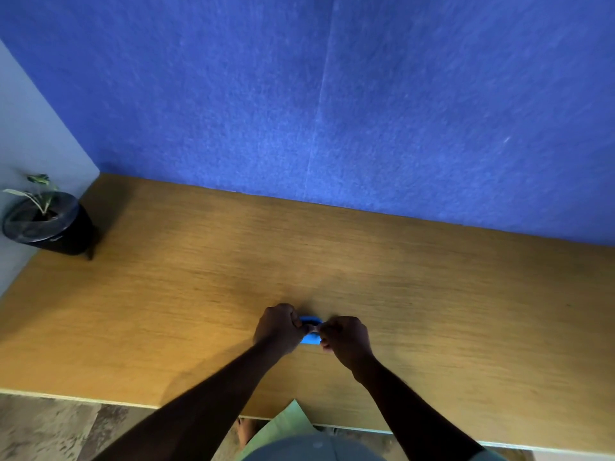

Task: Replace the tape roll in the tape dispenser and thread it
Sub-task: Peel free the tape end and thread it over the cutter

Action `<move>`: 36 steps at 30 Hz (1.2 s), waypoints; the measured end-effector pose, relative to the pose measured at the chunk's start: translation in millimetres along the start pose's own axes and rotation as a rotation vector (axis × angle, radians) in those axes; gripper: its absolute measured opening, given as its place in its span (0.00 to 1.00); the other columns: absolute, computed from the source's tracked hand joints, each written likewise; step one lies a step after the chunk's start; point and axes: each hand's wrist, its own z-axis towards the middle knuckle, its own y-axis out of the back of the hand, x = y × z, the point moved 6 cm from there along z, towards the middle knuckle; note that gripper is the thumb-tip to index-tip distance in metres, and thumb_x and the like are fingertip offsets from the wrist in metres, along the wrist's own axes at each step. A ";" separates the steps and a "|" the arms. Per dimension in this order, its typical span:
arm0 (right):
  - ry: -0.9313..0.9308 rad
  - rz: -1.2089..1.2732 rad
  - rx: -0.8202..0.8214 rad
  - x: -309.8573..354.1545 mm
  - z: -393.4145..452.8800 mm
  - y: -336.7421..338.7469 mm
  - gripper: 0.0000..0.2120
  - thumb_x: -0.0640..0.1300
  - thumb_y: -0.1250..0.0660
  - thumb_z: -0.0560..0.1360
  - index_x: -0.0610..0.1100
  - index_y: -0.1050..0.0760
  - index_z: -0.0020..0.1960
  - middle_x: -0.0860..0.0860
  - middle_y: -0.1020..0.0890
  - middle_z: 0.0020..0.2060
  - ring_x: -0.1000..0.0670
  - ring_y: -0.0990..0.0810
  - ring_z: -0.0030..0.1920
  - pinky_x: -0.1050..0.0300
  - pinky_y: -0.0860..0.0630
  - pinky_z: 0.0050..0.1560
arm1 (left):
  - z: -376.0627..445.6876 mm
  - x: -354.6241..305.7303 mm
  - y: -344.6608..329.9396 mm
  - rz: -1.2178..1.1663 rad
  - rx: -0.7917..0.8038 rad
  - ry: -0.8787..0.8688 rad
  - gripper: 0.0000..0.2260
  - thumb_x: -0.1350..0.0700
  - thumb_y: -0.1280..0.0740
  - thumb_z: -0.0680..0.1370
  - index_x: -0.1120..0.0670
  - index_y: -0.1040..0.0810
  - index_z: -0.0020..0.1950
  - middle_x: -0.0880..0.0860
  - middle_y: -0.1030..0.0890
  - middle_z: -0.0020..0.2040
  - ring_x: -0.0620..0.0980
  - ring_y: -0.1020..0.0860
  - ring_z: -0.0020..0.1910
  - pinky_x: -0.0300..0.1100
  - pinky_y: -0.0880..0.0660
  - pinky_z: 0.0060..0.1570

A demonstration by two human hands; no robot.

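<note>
So here's where I'm at: both my hands are on the little blue tape dispenser [311, 331], which is sitting on the wooden desk [432, 294] right in front of me, roughly at 6 o'clock from the middle of the desktop and a bit back from the near edge. My left hand [278, 329] is curled around the dispenser's 9 o'clock side, fingers closed onto it. My right hand [346, 339] is bunched up at its 3 o'clock side, fingertips pinched together right at the dispenser's middle. Honestly can't tell whether I'm pinching the tape end, the roll or the plastic itself, because it's all tiny and my knuckles cover most of it. Only a strip of blue shows between my two hands, with something pale in the gap that's too small to make out.

Rest of the desk is bare wood. A black pot with a small plant [46, 221] sits way off at 10 o'clock, tucked in the corner where the blue felt wall [332, 94] meets the pale side wall [30, 128]. It's well apart from where I'm working.
</note>
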 end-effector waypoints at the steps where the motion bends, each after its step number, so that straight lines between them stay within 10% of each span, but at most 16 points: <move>1: 0.000 0.003 0.004 -0.1 -0.3 -0.4 0.07 0.48 0.24 0.73 0.45 0.15 0.41 0.47 0.12 0.32 0.45 0.11 0.36 0.41 0.13 0.46 | -0.1 0.0 0.1 0.001 0.000 -0.001 0.15 0.42 0.21 0.66 0.49 0.22 0.38 0.46 0.18 0.38 0.46 0.19 0.39 0.45 0.18 0.41; 9: -0.105 0.131 0.058 -4.7 1.1 -2.7 0.10 0.45 0.21 0.73 0.38 0.16 0.47 0.45 0.13 0.36 0.52 0.13 0.34 0.58 0.17 0.36 | -0.7 0.3 0.0 -0.007 0.005 0.013 0.15 0.43 0.21 0.66 0.49 0.22 0.39 0.48 0.17 0.40 0.46 0.18 0.40 0.45 0.17 0.43; 36: -0.197 0.198 0.043 -21.7 8.0 9.6 0.09 0.41 0.33 0.79 0.38 0.16 0.46 0.47 0.15 0.33 0.50 0.19 0.33 0.54 0.19 0.37 | 3.7 3.2 -3.8 -0.008 0.116 -0.124 0.13 0.55 0.21 0.68 0.52 0.18 0.49 0.49 0.14 0.43 0.47 0.16 0.43 0.47 0.18 0.48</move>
